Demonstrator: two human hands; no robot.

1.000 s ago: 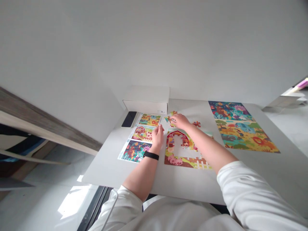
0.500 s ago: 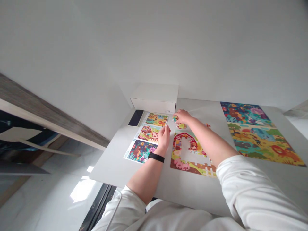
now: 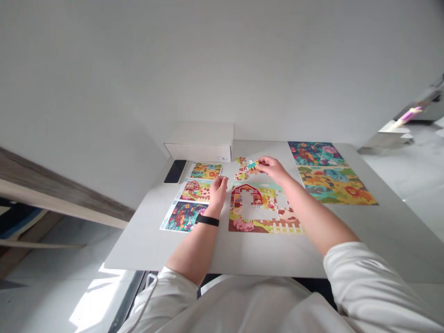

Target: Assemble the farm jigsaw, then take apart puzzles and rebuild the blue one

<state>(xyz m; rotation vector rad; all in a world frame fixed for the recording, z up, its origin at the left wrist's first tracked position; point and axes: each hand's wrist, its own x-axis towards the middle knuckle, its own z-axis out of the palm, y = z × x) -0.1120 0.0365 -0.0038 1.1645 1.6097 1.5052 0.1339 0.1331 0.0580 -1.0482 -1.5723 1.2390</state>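
Observation:
My right hand (image 3: 272,167) pinches a teal and yellow jigsaw piece (image 3: 251,165) above the far side of the table. Under and beside it lie several loose jigsaw pieces (image 3: 240,175). Nearer to me is a farm jigsaw puzzle (image 3: 243,225) with a red barn, a pink pig and a white fence; a gap shows in its middle. My left hand (image 3: 217,187), with a black band on the wrist, is closed over the right edge of the printed picture sheet (image 3: 175,208). Whatever its curled fingers hold, if anything, is hidden.
A white box (image 3: 197,151) stands at the back against the wall. A dark phone (image 3: 175,171) lies left of the sheet. To the right lie two joined puzzles, a dark forest scene (image 3: 315,153) and a yellow safari scene (image 3: 338,185). The table's left edge borders a floor gap.
My view has turned to the right. My right hand has lifted the jigsaw piece and drawn it rightward from near the box. My left hand stays closed by the sheet.

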